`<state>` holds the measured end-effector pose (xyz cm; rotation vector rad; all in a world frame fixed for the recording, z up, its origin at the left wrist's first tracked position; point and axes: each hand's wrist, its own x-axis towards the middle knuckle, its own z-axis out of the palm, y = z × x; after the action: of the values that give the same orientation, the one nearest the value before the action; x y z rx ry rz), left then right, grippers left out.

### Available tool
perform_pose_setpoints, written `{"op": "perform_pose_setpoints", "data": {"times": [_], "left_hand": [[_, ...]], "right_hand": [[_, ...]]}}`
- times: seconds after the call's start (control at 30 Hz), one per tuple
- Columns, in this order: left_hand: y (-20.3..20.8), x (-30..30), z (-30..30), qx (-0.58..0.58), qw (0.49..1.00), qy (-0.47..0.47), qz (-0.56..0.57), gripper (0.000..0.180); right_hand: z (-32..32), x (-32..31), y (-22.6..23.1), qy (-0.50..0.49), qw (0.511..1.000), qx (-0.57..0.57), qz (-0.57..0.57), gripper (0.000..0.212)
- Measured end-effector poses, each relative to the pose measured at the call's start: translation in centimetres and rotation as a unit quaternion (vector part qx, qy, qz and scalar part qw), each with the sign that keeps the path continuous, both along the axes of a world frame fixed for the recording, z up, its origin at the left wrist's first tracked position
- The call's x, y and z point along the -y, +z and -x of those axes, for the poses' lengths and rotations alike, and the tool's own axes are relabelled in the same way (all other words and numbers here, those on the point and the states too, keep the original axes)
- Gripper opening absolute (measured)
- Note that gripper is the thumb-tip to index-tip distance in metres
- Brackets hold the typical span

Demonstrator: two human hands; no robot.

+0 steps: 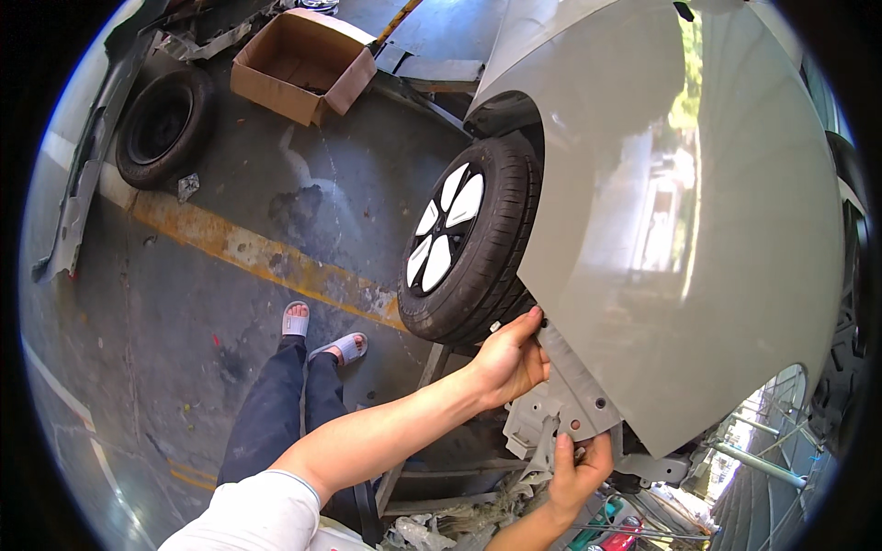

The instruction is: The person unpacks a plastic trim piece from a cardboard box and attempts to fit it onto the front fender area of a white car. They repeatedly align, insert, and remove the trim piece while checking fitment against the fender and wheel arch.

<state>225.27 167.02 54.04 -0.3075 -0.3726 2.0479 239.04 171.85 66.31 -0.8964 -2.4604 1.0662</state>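
Note:
A narrow light-grey sheet-metal piece (577,375) with round holes lies along the lower edge of a large glossy car fender (602,211). My left hand (511,364) is closed on its upper edge, thumb up near the fender's corner. Lower down, my right hand (581,470) grips the piece's bottom end between thumb and fingers; part of those fingers is hidden behind the metal. Beside my left hand stands a car wheel (471,248) with a black tyre and white-and-black spokes, under the fender's arch. A pale bracket (525,424) sits between my hands.
An open cardboard box (303,69) and a loose tyre (165,129) are on the floor at the far left. A worn yellow line (230,243) crosses the floor by my slippered feet. Crumpled plastic (423,531) and metal frame bars lie below my arms.

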Motion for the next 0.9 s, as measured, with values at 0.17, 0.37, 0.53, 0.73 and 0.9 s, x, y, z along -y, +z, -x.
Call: {"op": "perform_pose_setpoints", "data": {"times": [0.17,0.37,0.53,0.73,0.9], "left_hand": [[0.4,0.1,0.1,0.003,1.000,-0.003,0.010,0.041],[0.3,0.0,0.1,0.003,1.000,0.002,0.016,0.041],[0.1,-0.1,0.0,0.005,1.000,0.001,0.006,0.042],[0.2,0.0,0.0,0.007,1.000,0.004,-0.003,0.042],[0.5,0.2,0.2,0.008,1.000,0.003,0.012,0.041]], "right_hand": [[-1.0,-0.3,0.2,-0.015,0.998,-0.015,0.053,0.024],[-1.0,1.2,-1.0,-0.067,0.994,-0.074,0.046,0.022],[-1.9,0.7,-2.3,-0.079,0.981,-0.139,0.113,0.023],[-2.2,-0.2,-3.9,-0.062,0.964,-0.198,0.166,0.028],[-2.2,-0.5,-3.6,-0.053,0.981,-0.154,0.107,0.028]]}}
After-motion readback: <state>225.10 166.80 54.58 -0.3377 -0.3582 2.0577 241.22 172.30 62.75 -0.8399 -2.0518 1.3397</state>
